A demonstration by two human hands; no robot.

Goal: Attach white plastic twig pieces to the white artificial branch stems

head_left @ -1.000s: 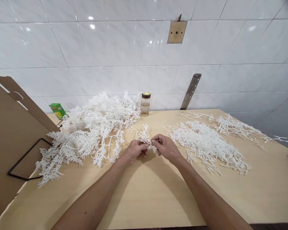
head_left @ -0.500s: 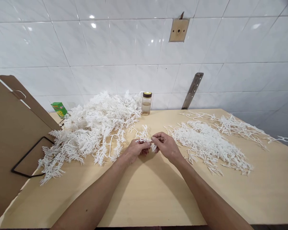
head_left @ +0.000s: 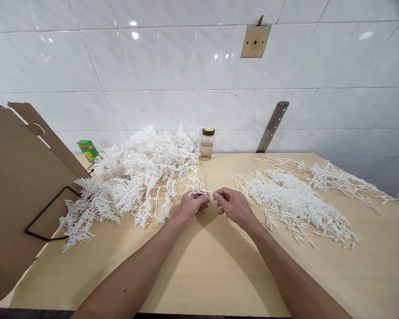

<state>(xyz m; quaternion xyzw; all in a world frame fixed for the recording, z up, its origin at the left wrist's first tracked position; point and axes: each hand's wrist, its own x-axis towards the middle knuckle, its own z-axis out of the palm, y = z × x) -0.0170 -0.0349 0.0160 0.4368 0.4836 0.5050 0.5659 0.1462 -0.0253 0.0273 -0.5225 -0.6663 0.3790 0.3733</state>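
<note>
Head cam: left hand (head_left: 190, 207) and right hand (head_left: 232, 205) both pinch one white plastic sprig (head_left: 199, 189) above the counter (head_left: 213, 270). Big tangled pile (head_left: 136, 177) left looks untouched; smaller sorted pile (head_left: 295, 201) right. Plenty left, I'd guess.

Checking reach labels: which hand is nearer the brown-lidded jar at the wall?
Left, by a small margin. The left hand sits in front of the jar, slightly to its left; the right hand lies farther to the jar's right. Neither touches it.
</note>
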